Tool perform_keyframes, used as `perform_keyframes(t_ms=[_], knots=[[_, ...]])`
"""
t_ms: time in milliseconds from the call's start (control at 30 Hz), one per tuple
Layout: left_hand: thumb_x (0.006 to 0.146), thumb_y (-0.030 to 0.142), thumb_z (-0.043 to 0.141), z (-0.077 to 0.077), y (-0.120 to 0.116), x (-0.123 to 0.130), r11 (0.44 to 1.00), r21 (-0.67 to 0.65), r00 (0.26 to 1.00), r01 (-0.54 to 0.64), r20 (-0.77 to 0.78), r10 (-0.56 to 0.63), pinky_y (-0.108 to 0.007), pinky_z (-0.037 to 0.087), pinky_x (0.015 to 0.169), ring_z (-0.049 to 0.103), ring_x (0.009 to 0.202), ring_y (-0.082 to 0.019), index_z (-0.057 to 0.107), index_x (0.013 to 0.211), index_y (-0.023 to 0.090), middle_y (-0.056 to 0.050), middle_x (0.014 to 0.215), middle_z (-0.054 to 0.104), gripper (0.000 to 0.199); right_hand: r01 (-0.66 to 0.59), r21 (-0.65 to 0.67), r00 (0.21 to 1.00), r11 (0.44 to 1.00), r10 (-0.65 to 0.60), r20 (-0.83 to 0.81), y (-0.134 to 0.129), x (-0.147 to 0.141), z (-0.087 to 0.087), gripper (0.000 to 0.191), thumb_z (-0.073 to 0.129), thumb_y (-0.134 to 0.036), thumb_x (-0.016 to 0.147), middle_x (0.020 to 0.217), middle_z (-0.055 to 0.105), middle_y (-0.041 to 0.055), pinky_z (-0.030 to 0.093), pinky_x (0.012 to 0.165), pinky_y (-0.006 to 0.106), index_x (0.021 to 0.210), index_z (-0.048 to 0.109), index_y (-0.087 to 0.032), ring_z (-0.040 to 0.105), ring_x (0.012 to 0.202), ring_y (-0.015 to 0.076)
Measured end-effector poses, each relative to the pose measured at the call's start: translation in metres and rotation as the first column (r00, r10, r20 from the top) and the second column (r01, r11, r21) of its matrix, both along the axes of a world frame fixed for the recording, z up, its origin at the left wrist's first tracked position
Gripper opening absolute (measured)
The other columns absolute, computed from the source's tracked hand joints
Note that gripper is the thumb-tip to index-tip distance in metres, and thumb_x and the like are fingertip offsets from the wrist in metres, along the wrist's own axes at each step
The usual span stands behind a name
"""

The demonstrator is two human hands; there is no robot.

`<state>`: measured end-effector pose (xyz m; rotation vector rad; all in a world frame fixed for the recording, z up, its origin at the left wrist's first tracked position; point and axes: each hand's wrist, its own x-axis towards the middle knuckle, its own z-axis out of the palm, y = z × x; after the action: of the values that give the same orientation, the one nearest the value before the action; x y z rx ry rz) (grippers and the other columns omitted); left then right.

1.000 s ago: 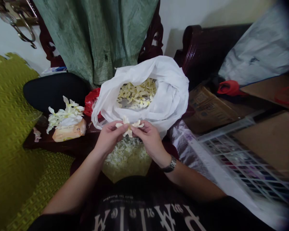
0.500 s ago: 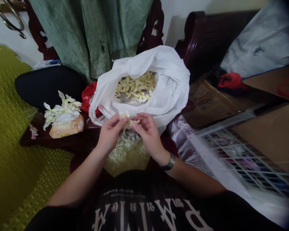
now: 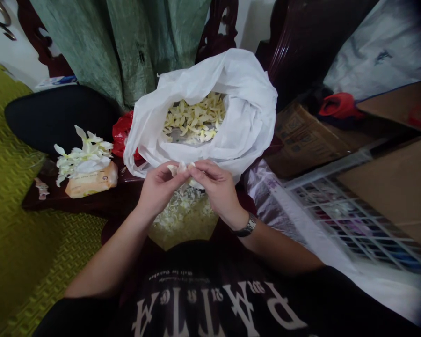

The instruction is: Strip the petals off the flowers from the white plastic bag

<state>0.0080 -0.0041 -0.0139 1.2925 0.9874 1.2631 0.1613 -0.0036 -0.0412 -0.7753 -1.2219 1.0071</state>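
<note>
Between my two hands is a cream-white flower (image 3: 181, 169), pinched by the fingertips and partly covered by them. My left hand (image 3: 163, 185) is closed on its left side. My right hand (image 3: 215, 185), with a metal watch on the wrist, is closed on its right side, thumbs almost meeting. Just beyond the hands stands a white plastic bag (image 3: 247, 112), its mouth spread open. Many pale yellow flowers (image 3: 192, 117) lie inside it. Below my hands, whitish petal-like scraps (image 3: 182, 206) lie in a heap on something yellowish near my lap.
On the dark wooden bench (image 3: 87, 204) at left are an orange-and-white tissue pack (image 3: 91, 181), white flowers (image 3: 86, 150) and a red plastic bag (image 3: 121, 133). A black cushion (image 3: 59, 117) sits behind. At right are a cardboard box (image 3: 308, 135) and a wire-grid crate (image 3: 354, 224).
My right fingers have moved left and closed in on the flower, so the hands now nearly touch. The view has shifted slightly; the bag and bench items appear higher and further left.
</note>
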Motion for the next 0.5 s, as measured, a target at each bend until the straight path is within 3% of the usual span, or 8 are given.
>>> perform_keyframes(t_ms=[167,333,500], knots=[[0.076,0.037,0.084,0.0058,0.0008,0.0004,0.989,0.149,0.994,0.010,-0.107,0.006,-0.026,0.044,0.067,0.053,0.069,-0.012,0.067,0.064,0.018,0.000,0.072,0.060,0.028,0.014,-0.034,1.000,0.999,-0.015,-0.022,-0.0014,0.0000,-0.0001,0.009,0.078,-0.041,0.083,0.090,0.071,-0.0002,0.055,0.085,0.038,0.085,0.079,-0.032,0.065,0.090,0.0190],[0.075,0.038,0.085,0.0014,0.0018,0.0006,0.994,0.107,0.996,-0.003,-0.091,0.012,-0.025,0.044,0.065,0.051,0.066,-0.011,0.069,0.073,0.018,0.001,0.072,0.058,0.026,-0.120,-0.204,0.977,0.971,0.080,-0.198,-0.0029,-0.0026,0.0030,0.019,0.081,-0.046,0.079,0.083,0.073,-0.0016,0.056,0.087,0.035,0.082,0.077,-0.028,0.067,0.083,0.0161],[0.071,0.036,0.088,-0.0031,0.0027,0.0004,0.994,0.105,0.996,-0.028,-0.079,0.036,-0.025,0.044,0.067,0.053,0.069,-0.012,0.069,0.073,0.018,0.001,0.074,0.059,0.026,-0.122,-0.330,0.963,0.936,0.031,-0.267,-0.0037,-0.0048,0.0046,0.031,0.087,-0.050,0.067,0.080,0.073,-0.0028,0.057,0.079,0.032,0.084,0.075,-0.026,0.066,0.075,0.0145]])
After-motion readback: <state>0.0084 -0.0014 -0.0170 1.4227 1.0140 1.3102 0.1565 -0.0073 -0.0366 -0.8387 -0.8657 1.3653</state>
